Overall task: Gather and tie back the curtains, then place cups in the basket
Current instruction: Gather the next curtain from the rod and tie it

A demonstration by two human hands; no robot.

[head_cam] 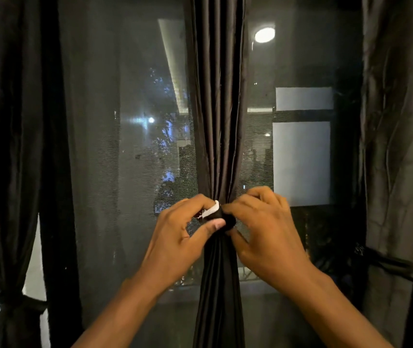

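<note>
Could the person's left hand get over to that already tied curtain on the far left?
Probably yes, but not right now. Nothing stands between the left hand and the tied curtain, yet that hand is pinching the tie band on the middle curtain and must first let go.

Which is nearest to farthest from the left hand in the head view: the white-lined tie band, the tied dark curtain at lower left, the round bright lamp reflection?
1. White-lined black tie band: pinched in the left hand, on the middle curtain.
2. Tied dark curtain: lower left.
3. Round bright lamp reflection: upper right, highest up.
</note>
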